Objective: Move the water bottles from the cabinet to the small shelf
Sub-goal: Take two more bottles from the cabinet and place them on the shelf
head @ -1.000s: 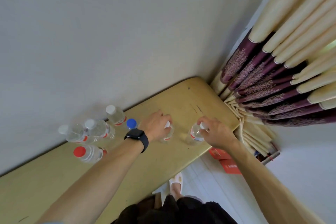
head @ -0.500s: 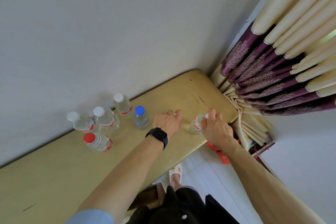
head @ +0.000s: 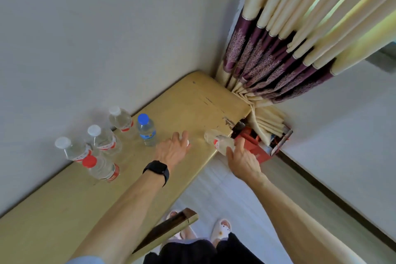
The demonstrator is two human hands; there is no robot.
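Note:
Several clear water bottles stand on the yellow cabinet top [head: 192, 100] near the wall: three with white caps [head: 94, 133], one with a red cap [head: 100, 167] and one with a blue cap [head: 146, 129]. My left hand [head: 172, 150], with a black watch on the wrist, covers another bottle; only its white cap [head: 187, 142] peeks out past the fingers. My right hand [head: 243, 158] grips a clear red-labelled bottle [head: 217, 141], which is tilted on its side over the cabinet's right front corner.
A cream and purple curtain [head: 278, 53] hangs at the right and bunches against the cabinet's end. A red box [head: 255, 148] sits on the floor below the corner. A dark wooden edge [head: 169, 229] juts out by my slippered feet [head: 221, 229].
Both hands have drawn their bottles toward the cabinet's front edge. The right-hand bottle went from upright to tilted at the corner. The standing bottles have not moved.

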